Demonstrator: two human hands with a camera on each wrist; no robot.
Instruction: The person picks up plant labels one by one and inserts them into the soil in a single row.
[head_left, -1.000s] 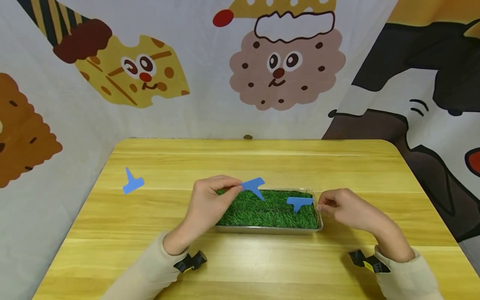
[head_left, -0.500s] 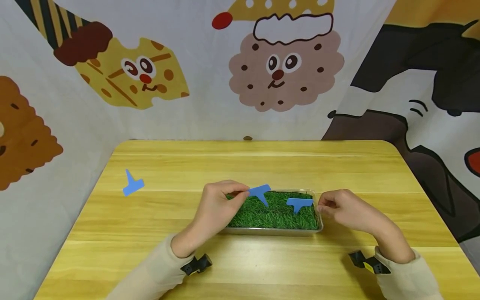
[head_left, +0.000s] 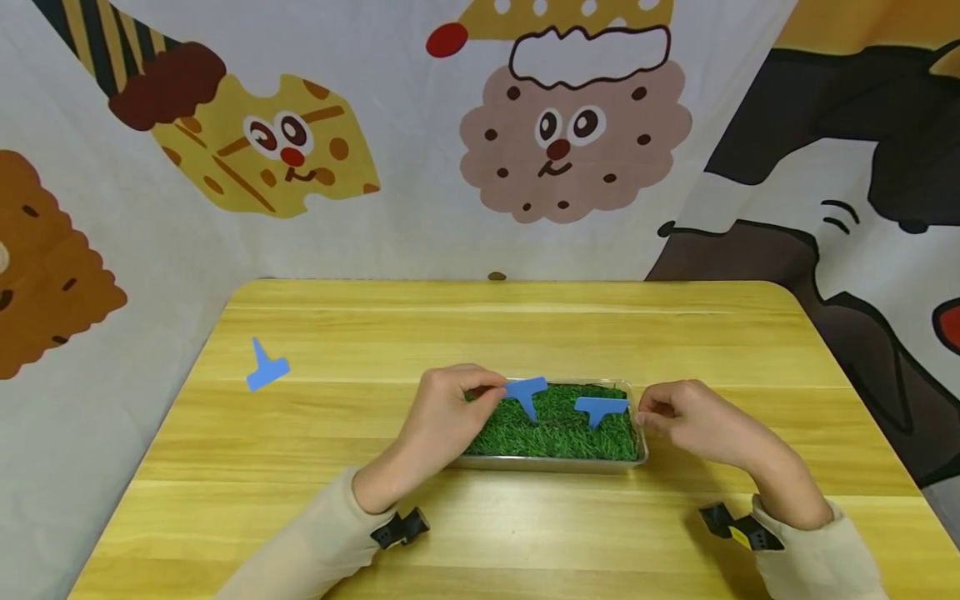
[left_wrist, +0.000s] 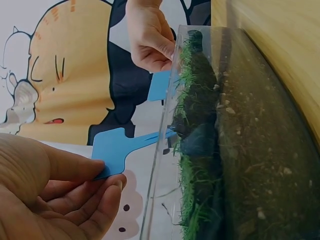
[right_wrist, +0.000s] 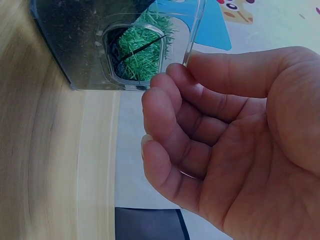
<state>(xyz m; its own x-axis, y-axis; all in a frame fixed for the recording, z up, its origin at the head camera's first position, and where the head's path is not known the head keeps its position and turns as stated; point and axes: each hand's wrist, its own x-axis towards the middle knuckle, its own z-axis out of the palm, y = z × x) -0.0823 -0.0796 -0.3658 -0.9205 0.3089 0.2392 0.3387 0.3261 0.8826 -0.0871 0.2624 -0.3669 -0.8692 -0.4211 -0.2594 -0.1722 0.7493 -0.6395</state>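
Observation:
My left hand pinches one end of a blue T-shaped plant label between thumb and fingers. In the left wrist view, that label's pointed stem reaches past the rim to the grass; how deep it sits I cannot tell. Green grass and dark soil fill a clear plastic box. Towards the right end a second blue plant label stands in the grass. My right hand holds the box's right rim between thumb and index finger, seen closely in the right wrist view.
A third blue plant label lies flat on the wooden table, far to the left. A white cloth with cartoon prints hangs behind the table.
My left hand has moved right and slightly down with the plant label, bringing its stem lower over the grass. The right hand stays at the box's rim.

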